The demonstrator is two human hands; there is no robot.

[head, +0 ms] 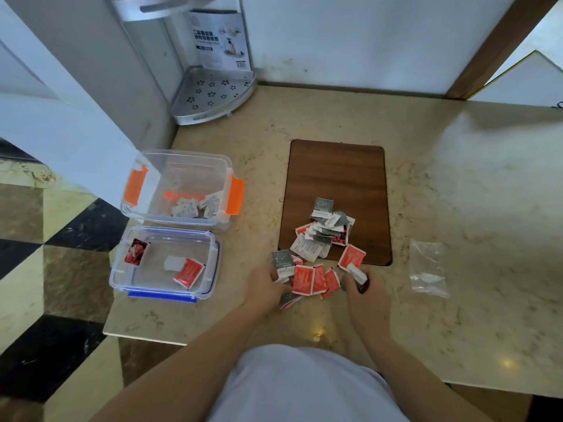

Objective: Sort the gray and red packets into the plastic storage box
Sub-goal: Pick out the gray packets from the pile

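Both hands gather packets from the pile [323,236]: left hand [265,284] grasps gray packets [283,263], right hand [365,287] grips another packet [357,273]; next, sorting into the orange-clipped box [182,190] and blue-clipped box [166,263].

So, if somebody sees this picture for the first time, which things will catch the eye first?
Probably the heap of red and gray packets, spilling off the near end of the dark wooden board toward the left hand and right hand. Next, the two clear boxes to the left: the orange-clipped box holding gray packets, and the nearer blue-clipped box holding red ones.
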